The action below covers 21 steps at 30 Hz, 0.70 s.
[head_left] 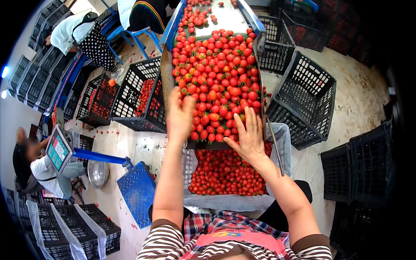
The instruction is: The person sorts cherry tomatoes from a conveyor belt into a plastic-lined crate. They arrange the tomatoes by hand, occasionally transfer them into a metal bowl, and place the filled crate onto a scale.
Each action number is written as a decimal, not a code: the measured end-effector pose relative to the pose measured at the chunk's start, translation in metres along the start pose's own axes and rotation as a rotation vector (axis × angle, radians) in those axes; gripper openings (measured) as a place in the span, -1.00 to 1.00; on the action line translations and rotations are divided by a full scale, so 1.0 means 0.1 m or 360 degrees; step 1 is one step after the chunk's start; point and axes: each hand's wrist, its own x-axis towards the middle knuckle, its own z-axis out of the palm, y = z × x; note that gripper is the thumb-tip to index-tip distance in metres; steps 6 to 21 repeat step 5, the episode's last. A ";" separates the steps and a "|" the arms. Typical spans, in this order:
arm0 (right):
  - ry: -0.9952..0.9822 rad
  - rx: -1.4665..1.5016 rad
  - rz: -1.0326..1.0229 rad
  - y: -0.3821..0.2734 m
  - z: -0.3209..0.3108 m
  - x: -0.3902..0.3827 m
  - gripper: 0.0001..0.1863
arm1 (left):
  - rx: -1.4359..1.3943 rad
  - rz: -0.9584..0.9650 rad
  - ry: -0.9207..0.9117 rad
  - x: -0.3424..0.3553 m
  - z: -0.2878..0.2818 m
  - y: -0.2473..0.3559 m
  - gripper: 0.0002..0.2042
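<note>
Red cherry tomatoes (216, 73) cover the lower part of a metal chute (221, 24) in front of me. My left hand (180, 115) is at the chute's left edge beside the tomatoes; motion smears its fingers, so I cannot tell whether it grips anything. At the lower right of the chute, my right hand (249, 136) rests against the tomatoes with its fingers spread and nothing held. Below the chute's lip stands a crate with a pale plastic liner (284, 138). Many smaller-looking tomatoes (227, 175) lie inside it.
Black crates flank the chute: one holding tomatoes (130, 102) at left, another (318, 91) at right. A blue platform scale (138, 190) with a screen (60, 148) stands at left near a metal bowl (98, 173). Stacked crates (359, 164) line the right. People work at left.
</note>
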 end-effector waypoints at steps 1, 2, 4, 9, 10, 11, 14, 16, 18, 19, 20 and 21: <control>-0.0014 -0.0058 -0.0032 0.01 0.01 -0.01 -0.12 | 0.0585 0.0152 0.0010 -0.14 0.28 -0.05 -0.40; -0.0034 -0.0102 -0.0068 0.00 0.03 -0.02 -0.12 | 0.1183 0.0291 0.0028 -0.31 0.49 -0.04 -0.40; -0.0080 -0.0058 -0.0102 0.12 0.09 -0.10 -0.15 | 0.1061 0.0439 -0.0058 -0.59 0.74 0.01 -0.31; -0.0066 -0.0032 -0.0114 0.18 0.14 -0.14 -0.17 | 0.1056 0.0434 -0.0058 -0.60 0.76 -0.01 -0.31; -0.0066 -0.0032 -0.0114 0.18 0.14 -0.14 -0.17 | 0.1056 0.0434 -0.0058 -0.60 0.76 -0.01 -0.31; -0.0066 -0.0032 -0.0114 0.18 0.14 -0.14 -0.17 | 0.1056 0.0434 -0.0058 -0.60 0.76 -0.01 -0.31; -0.0066 -0.0032 -0.0114 0.18 0.14 -0.14 -0.17 | 0.1056 0.0434 -0.0058 -0.60 0.76 -0.01 -0.31; -0.0066 -0.0032 -0.0114 0.18 0.14 -0.14 -0.17 | 0.1056 0.0434 -0.0058 -0.60 0.76 -0.01 -0.31; -0.0066 -0.0032 -0.0114 0.18 0.14 -0.14 -0.17 | 0.1056 0.0434 -0.0058 -0.60 0.76 -0.01 -0.31; -0.0066 -0.0032 -0.0114 0.18 0.14 -0.14 -0.17 | 0.1056 0.0434 -0.0058 -0.60 0.76 -0.01 -0.31; -0.0066 -0.0032 -0.0114 0.18 0.14 -0.14 -0.17 | 0.1056 0.0434 -0.0058 -0.60 0.76 -0.01 -0.31; -0.0066 -0.0032 -0.0114 0.18 0.14 -0.14 -0.17 | 0.1056 0.0434 -0.0058 -0.60 0.76 -0.01 -0.31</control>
